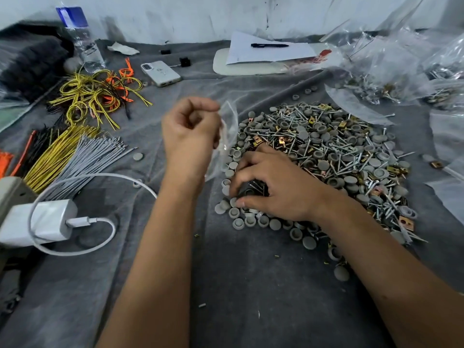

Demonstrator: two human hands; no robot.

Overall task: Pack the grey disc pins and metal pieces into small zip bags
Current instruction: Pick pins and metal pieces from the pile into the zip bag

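A big pile of grey disc caps, screws and copper-coloured metal clips (334,156) lies on the grey cloth, right of centre. My left hand (190,133) is raised left of the pile and pinches a small clear zip bag (227,136) that hangs down from the fingertips. My right hand (271,189) rests on the pile's near-left edge with its fingers curled around a clump of dark pieces; what exactly it holds is hidden under the palm. Loose grey caps (251,221) ring that hand.
Filled clear bags (391,71) lie at the back right. Bundles of yellow, orange and grey ties (82,146) cover the left side, with a white charger and cable (50,219) in front. A phone (160,72), water bottle (85,46), and paper with a pen (270,45) sit at the back.
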